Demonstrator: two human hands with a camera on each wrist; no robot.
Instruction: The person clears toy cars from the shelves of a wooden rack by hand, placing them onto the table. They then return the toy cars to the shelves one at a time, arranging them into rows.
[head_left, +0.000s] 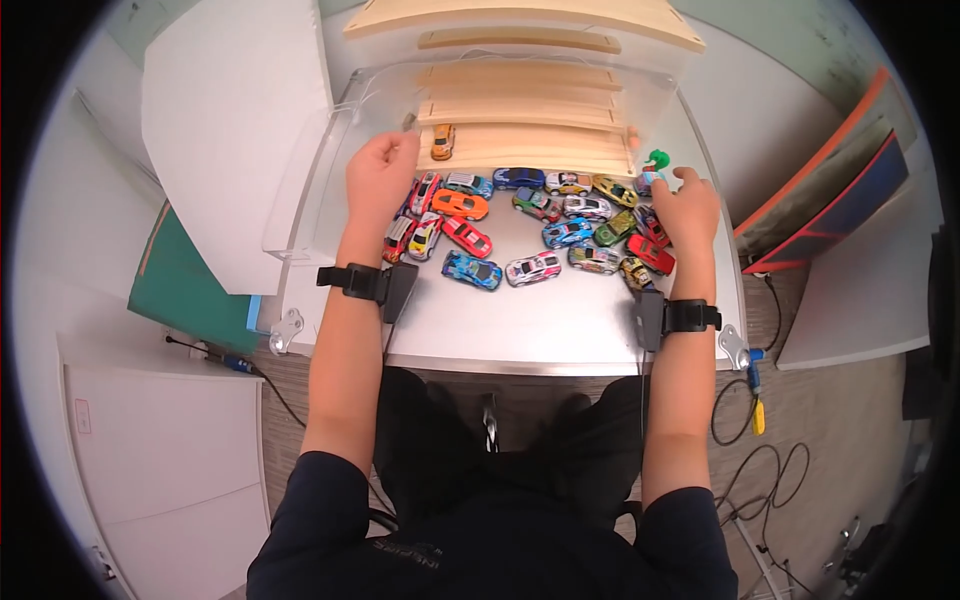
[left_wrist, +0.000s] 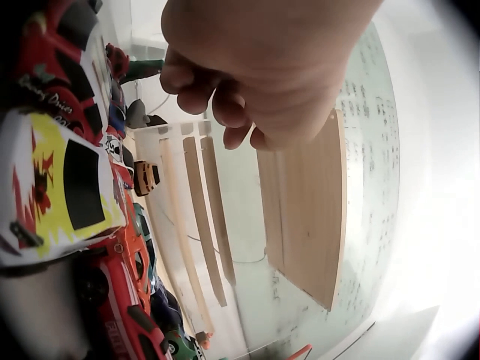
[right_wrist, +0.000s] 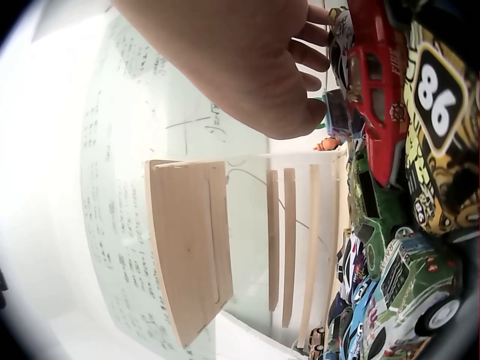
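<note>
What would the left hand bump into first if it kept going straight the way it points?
Probably the small grey thing just beyond the left hand, near the left end of the wooden slats. Its height is unclear, so the hand might pass over it.

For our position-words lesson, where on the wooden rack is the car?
In the head view, the car sits at the left end of the lowest board, just right of the left hand.

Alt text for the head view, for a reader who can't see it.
A person's left hand and right hand reach across a silver table amid scattered toy cars; one orange-yellow car stands apart, on a wooden shelf.
</note>
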